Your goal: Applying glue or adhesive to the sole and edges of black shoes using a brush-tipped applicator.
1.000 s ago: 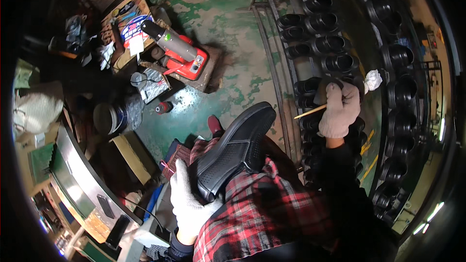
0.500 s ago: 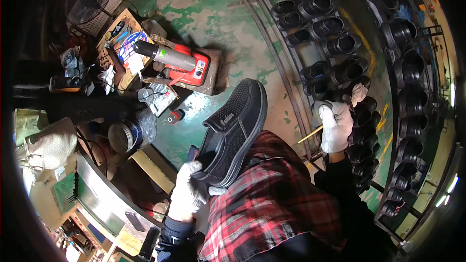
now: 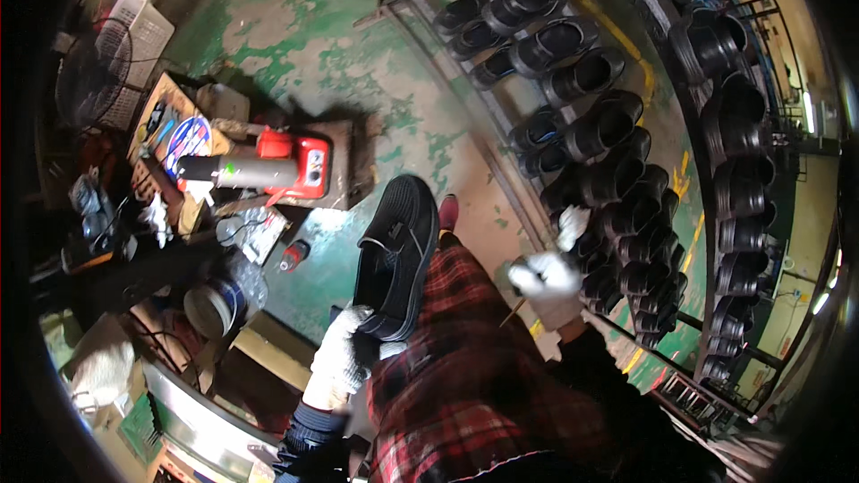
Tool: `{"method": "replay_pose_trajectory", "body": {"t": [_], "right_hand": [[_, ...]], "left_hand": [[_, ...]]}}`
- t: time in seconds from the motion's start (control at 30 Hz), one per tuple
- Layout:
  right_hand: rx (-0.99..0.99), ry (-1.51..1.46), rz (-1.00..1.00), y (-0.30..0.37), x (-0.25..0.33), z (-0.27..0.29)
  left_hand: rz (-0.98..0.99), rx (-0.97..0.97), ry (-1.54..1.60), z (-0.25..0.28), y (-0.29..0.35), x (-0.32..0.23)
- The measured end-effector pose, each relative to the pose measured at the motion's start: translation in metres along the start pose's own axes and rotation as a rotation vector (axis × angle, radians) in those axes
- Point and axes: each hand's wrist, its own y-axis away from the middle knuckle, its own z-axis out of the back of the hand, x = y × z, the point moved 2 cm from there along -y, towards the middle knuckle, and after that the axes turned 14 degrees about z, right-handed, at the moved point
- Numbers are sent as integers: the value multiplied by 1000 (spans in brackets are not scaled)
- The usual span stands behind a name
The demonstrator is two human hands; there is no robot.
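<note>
Single head-worn fisheye view, looking steeply down, lap close below, floor [image 3: 268, 0] seemingly farther, edges bent

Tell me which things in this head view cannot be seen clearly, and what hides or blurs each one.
- Thin stick in the right hand: the white glove is overexposed and covers most of it, so what it is stays unclear.
- Heel of the black slip-on shoe: covered by the gloved left hand.
- Black shoes on the metal rack: the far rows bend and darken toward the picture's rim.

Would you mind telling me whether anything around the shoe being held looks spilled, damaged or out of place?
Nothing clearly is. The left hand grips the black shoe, the right hand holds a thin stick.
</note>
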Motion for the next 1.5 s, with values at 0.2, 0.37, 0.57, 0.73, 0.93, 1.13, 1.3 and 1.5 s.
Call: {"method": "replay_pose_trajectory", "body": {"t": [0.2, 0.37, 0.57, 0.73, 0.93, 1.13, 1.3, 1.5], "right_hand": [[476, 136, -221, 15, -74, -26], [580, 128, -430, 42, -135, -50], [642, 87, -602, 64, -166, -55], [596, 74, -763, 55, -180, -49], [602, 39, -846, 50, -186, -49], [592, 114, -769, 51, -183, -50], [636, 98, -657, 37, -168, -61], [259, 9, -340, -13, -151, -92]], "left_hand": [[33, -78, -242, -34, -156, -32], [-16, -152, -661, -115, -344, -78], [-398, 45, -1176, -253, -516, -128], [-426, -275, -876, -274, -562, -100], [-140, -315, -918, -259, -586, -31], [-274, -114, -712, -216, -569, -33], [-304, -269, -625, -96, -451, -38], [-499, -444, -672, 47, -280, -25]]}}
